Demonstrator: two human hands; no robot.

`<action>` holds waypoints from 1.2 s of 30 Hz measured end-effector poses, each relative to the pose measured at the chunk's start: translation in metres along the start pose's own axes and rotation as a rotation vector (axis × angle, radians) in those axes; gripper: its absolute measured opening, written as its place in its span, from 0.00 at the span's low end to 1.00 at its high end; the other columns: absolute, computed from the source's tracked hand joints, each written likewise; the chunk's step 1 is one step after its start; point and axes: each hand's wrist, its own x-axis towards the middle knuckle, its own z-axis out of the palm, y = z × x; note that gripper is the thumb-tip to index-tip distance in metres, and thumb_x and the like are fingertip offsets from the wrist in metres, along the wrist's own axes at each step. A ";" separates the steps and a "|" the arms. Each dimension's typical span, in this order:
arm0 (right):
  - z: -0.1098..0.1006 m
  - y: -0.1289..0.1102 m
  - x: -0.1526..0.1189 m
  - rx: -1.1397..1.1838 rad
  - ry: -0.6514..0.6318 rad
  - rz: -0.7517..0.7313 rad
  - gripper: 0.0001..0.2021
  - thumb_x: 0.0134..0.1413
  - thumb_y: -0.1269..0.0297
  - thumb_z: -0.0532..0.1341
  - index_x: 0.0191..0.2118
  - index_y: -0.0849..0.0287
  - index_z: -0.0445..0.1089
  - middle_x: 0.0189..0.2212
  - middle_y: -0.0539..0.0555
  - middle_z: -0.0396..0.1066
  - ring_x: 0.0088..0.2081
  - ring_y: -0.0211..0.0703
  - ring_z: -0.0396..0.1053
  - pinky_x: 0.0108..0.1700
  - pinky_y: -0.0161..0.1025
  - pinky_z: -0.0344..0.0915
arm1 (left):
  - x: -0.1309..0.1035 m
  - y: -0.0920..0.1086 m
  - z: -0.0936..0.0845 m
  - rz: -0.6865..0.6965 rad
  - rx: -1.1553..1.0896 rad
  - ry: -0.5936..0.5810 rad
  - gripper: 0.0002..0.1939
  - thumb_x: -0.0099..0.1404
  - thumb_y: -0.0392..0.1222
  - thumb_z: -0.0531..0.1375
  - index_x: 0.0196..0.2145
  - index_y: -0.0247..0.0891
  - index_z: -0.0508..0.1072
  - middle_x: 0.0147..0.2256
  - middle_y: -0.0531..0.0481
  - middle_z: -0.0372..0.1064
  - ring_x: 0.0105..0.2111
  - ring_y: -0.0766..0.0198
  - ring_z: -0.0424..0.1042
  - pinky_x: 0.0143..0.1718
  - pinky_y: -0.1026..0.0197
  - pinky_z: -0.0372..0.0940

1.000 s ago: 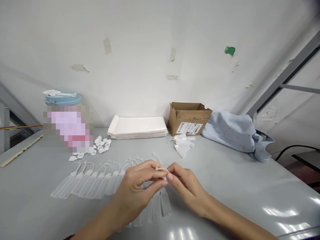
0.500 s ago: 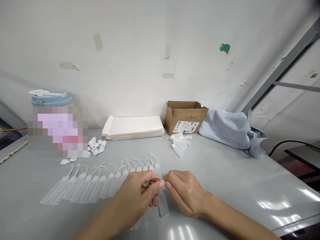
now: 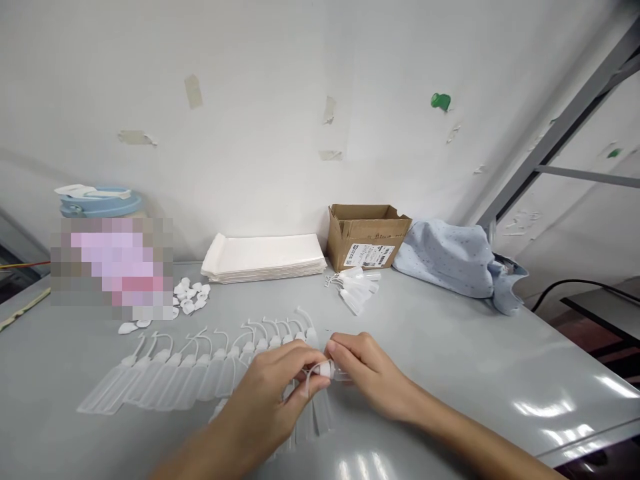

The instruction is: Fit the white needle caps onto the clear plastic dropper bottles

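My left hand (image 3: 273,380) pinches a white cap (image 3: 325,369) between thumb and fingertips. A thin clear strap loops from that cap past the thumb. My right hand (image 3: 373,375) is closed around a clear plastic tube (image 3: 341,376) whose end meets the cap; the fingers hide most of the tube. Beneath and to the left of my hands lies a fanned row of capped clear tubes (image 3: 165,380), each with a thin curved strap at its top. My left hand and forearm cover part of that row.
Loose white caps (image 3: 188,305) lie at the left, beside a blurred-out pinkish item (image 3: 117,257). Along the wall are a stack of white paper (image 3: 265,257), an open cardboard box (image 3: 370,240) and a blue cloth (image 3: 450,260). More clear tubes (image 3: 356,290) lie before the box.
My right hand has shifted slightly, and its grip has changed to show the tube. The white cap and the strap's loop are now more exposed at my left fingertips. The view has turned slightly.
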 end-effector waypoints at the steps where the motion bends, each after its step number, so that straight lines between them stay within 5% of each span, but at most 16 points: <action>1: -0.001 -0.001 0.001 0.117 -0.034 0.052 0.18 0.60 0.56 0.49 0.21 0.57 0.52 0.20 0.45 0.48 0.23 0.33 0.50 0.24 0.30 0.51 | 0.000 -0.002 0.001 0.057 0.010 0.020 0.06 0.62 0.37 0.57 0.35 0.39 0.74 0.31 0.50 0.72 0.29 0.64 0.69 0.33 0.63 0.64; 6: -0.004 -0.001 -0.001 0.469 -0.135 0.137 0.14 0.54 0.56 0.56 0.25 0.60 0.60 0.22 0.44 0.50 0.23 0.32 0.47 0.24 0.30 0.48 | 0.001 0.000 -0.001 0.025 -0.113 0.056 0.05 0.61 0.37 0.59 0.34 0.39 0.75 0.31 0.50 0.72 0.29 0.65 0.70 0.33 0.65 0.65; 12: -0.004 0.004 -0.005 0.249 -0.103 -0.023 0.12 0.57 0.57 0.55 0.28 0.60 0.63 0.20 0.45 0.54 0.24 0.34 0.50 0.27 0.32 0.50 | 0.002 0.009 -0.008 -0.308 -0.406 -0.083 0.09 0.60 0.46 0.60 0.35 0.38 0.75 0.29 0.50 0.73 0.30 0.63 0.72 0.33 0.63 0.68; 14: -0.003 0.004 -0.005 0.236 -0.103 -0.023 0.12 0.57 0.57 0.54 0.29 0.60 0.64 0.20 0.45 0.55 0.25 0.34 0.52 0.27 0.32 0.51 | 0.001 0.007 -0.007 -0.242 -0.358 -0.077 0.09 0.62 0.44 0.58 0.33 0.38 0.75 0.29 0.49 0.73 0.29 0.63 0.72 0.32 0.63 0.68; 19: -0.001 0.001 -0.003 0.458 -0.101 0.081 0.13 0.54 0.56 0.56 0.26 0.60 0.61 0.23 0.46 0.52 0.24 0.33 0.48 0.25 0.31 0.48 | -0.002 -0.001 0.000 0.236 -0.013 0.111 0.08 0.63 0.33 0.55 0.37 0.39 0.73 0.32 0.48 0.73 0.32 0.63 0.71 0.34 0.64 0.65; 22: -0.002 0.001 -0.005 0.402 -0.081 0.022 0.13 0.57 0.57 0.54 0.27 0.60 0.60 0.21 0.45 0.50 0.23 0.32 0.47 0.25 0.32 0.46 | -0.001 0.002 -0.002 0.107 -0.038 0.104 0.05 0.63 0.38 0.57 0.35 0.38 0.73 0.32 0.49 0.73 0.30 0.64 0.71 0.33 0.65 0.66; 27: -0.004 -0.001 -0.011 -0.022 -0.039 -0.182 0.11 0.62 0.59 0.48 0.31 0.58 0.59 0.19 0.44 0.52 0.21 0.33 0.49 0.26 0.34 0.49 | 0.001 0.012 -0.006 -0.224 -0.226 -0.151 0.15 0.66 0.47 0.53 0.28 0.37 0.72 0.23 0.52 0.69 0.25 0.66 0.69 0.27 0.66 0.64; 33: -0.005 -0.012 -0.012 -0.009 0.012 0.006 0.15 0.62 0.61 0.45 0.25 0.58 0.57 0.22 0.47 0.52 0.26 0.36 0.53 0.27 0.31 0.56 | -0.006 0.002 -0.002 0.237 0.171 -0.058 0.10 0.67 0.36 0.50 0.35 0.34 0.71 0.31 0.45 0.69 0.31 0.62 0.67 0.32 0.63 0.62; 36: -0.003 -0.008 -0.009 -0.015 0.013 -0.009 0.14 0.61 0.63 0.46 0.24 0.58 0.56 0.21 0.46 0.51 0.24 0.35 0.53 0.25 0.30 0.55 | -0.006 0.000 0.000 0.232 0.159 -0.054 0.09 0.67 0.35 0.50 0.36 0.34 0.71 0.31 0.46 0.69 0.30 0.63 0.67 0.32 0.63 0.61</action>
